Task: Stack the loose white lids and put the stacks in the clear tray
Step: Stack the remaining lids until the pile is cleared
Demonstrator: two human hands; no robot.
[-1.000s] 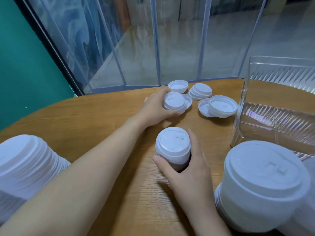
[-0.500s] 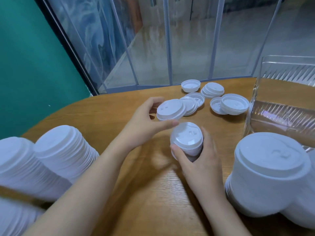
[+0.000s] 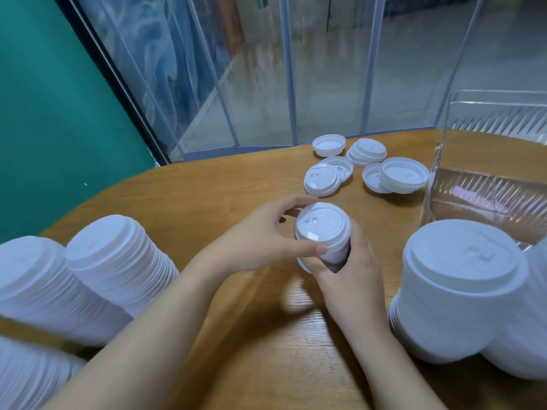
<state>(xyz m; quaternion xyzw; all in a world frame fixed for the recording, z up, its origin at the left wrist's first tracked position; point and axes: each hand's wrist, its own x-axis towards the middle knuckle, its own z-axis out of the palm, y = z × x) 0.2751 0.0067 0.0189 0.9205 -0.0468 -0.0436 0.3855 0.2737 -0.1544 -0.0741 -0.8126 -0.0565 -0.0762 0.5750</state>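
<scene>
White lid [image 3: 322, 221] on stack [image 3: 333, 255] | I see left hand [image 3: 254, 247] pinching lid, right hand [image 3: 352, 279] gripping stack | tray [image 3: 485, 190] at 2 o'clock, right nearer

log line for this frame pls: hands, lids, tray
left hand: seating top lid | right hand: holds short stack | loose lids: on table | clear tray: no lids visible

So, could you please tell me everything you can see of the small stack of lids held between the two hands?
The small stack of lids is a short column of nested white lids, seemingly thin plastic, standing roughly upright over the wooden table. The top lid faces up, with a raised rim and small embossed marks. The left hand pinches the top lid, thumb in front and fingers behind. The right hand grips the stack's lower part, hiding its base.
</scene>
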